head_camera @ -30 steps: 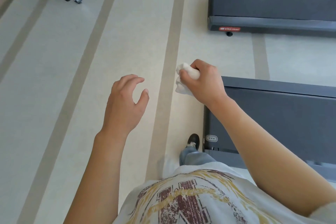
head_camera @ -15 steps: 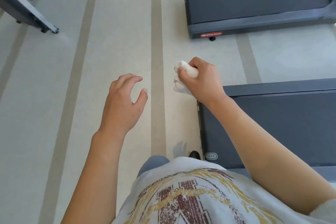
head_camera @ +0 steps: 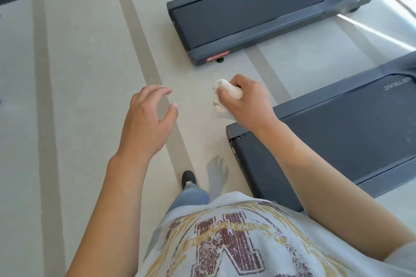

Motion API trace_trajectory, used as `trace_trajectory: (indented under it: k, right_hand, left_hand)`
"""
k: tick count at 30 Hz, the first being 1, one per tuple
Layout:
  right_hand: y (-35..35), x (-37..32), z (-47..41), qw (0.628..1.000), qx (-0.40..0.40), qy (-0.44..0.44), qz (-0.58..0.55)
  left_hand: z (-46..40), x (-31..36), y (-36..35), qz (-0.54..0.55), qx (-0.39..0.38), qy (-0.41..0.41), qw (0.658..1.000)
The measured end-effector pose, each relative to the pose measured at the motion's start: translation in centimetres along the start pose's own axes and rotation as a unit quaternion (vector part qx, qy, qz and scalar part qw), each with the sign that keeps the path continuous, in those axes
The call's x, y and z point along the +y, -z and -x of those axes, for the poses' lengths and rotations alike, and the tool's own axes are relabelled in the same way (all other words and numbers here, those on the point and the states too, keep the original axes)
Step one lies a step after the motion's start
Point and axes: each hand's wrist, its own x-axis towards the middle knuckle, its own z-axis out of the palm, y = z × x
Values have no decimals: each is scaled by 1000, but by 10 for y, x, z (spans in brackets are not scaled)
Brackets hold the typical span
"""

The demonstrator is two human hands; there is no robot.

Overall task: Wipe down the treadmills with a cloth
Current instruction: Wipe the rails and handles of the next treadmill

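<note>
Above pale matte flooring (head_camera: 85, 74) banded with darker beige stripes: right hand (head_camera: 249, 102) clenched around a crumpled white cloth (head_camera: 222, 96), soft and wadded, bulging out past the thumb, held in the air just off the rear corner of the near treadmill (head_camera: 337, 132). Left hand (head_camera: 147, 119) released, fingers loosely arched, gripping nothing. Near treadmill: dark grey frame, flat matte belt, partial lettering "TRAC" at the right edge. Far treadmill (head_camera: 247, 11): same slab shape, rounded corners, "STAR TRAC" printed on the belt, red oval label on the end cap. Below: distressed maroon-and-gold print on a light T-shirt (head_camera: 236, 243), blue jeans, black shoe (head_camera: 188, 177).
</note>
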Motion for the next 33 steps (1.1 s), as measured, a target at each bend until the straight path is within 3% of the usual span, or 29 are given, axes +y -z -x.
trace_trajectory:
  k: [9, 17, 25, 33]
  right_hand:
    - [-67, -86, -62, 998, 57, -32, 1]
    - [-93, -113, -102, 997, 61, -39, 12]
    - [-92, -87, -142, 994, 68, -81, 33]
    - [-57, -46, -219, 987, 111, -114, 7]
  left_hand:
    - [-104, -78, 74, -9, -36, -48, 998]
    - [-143, -120, 79, 33, -45, -40, 998]
    - [-204, -118, 55, 33, -81, -59, 994]
    - [-295, -68, 14, 20, -119, -106, 987]
